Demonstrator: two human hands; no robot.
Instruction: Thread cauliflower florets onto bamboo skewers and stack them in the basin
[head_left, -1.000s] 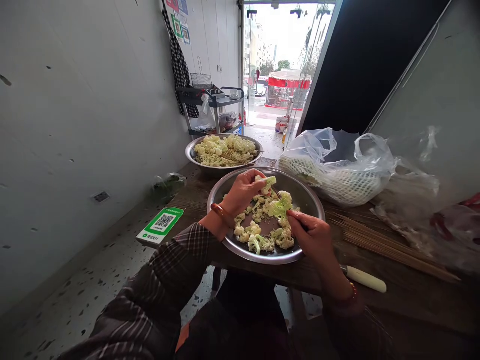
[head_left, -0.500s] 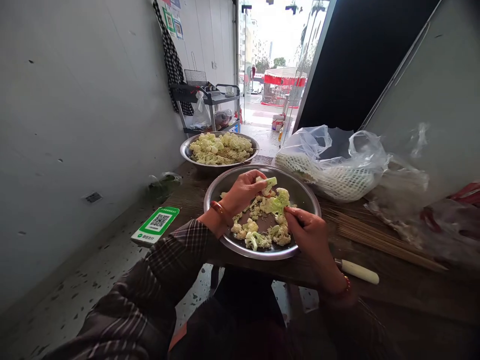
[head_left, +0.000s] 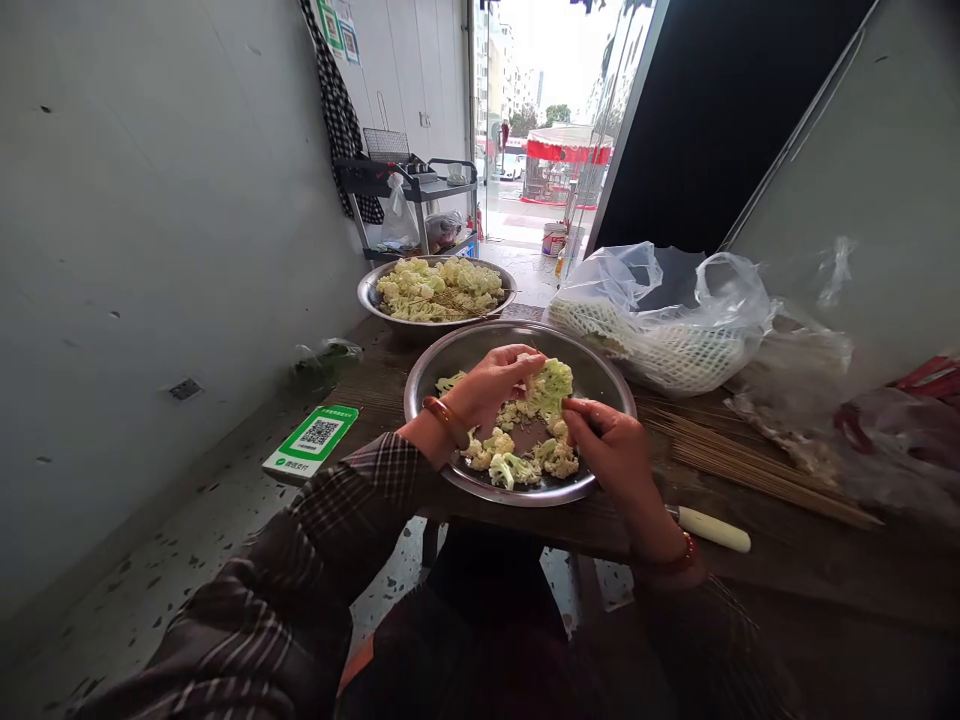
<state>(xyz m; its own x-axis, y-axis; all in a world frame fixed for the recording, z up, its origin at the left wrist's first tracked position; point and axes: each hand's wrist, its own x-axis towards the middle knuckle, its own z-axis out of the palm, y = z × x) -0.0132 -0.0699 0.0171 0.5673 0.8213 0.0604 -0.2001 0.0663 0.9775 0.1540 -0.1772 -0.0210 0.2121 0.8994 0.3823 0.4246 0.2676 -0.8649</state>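
Over the near metal bowl, my left hand is closed around cauliflower, its fingertips at the top of the pieces. My right hand pinches the lower end of a pale green cauliflower floret, which sits between both hands. Whether a thin stick runs through it is hidden by the fingers. Loose cauliflower pieces lie in the bowl below. Beside my right wrist rests a knife with a cream handle.
Behind stands a second metal bowl heaped with cauliflower and thin sticks. Bamboo skewers lie on the table at right, near a clear plastic bag with net-wrapped contents. A green QR-code sign sits at the left edge.
My hands have come closer together. The floret at my right fingers has moved up and left, against the cauliflower in my left hand. The view has shifted slightly.
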